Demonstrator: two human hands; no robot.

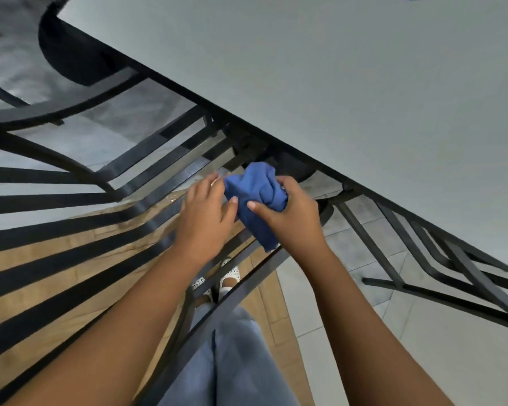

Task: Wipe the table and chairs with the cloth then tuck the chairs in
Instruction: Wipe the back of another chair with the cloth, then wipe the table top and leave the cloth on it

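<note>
— What's over on the left of the frame?

— A black slatted chair (79,200), filling the left side from the middle down to the lower edge. Its seat slats run under my forearms. A second dark chair (71,54) sits in the upper left, partly under the table edge.

— And your hands?

— Both meet at the centre. My left hand (206,212) lies with fingers loosely extended, fingertips and thumb touching the left edge of the blue cloth (255,197); I can't tell if it truly pinches the fabric. My right hand (288,212), just right of centre, has fingers curled round the bunched cloth, thumb pressed across its front.

— How will the cloth handle?

— Soft, light and floppy, I'd judge: it crumples into a wad and a loose tail hangs below my right palm. It's best taken as a gathered pad in one palm, loose end tucked in, so a flat face meets the slats and nothing snags between them.

— Further right?

— The pale grey table (364,98) slants across the upper right, and another black chair (452,273) sits tucked beneath it at lower right.
</note>
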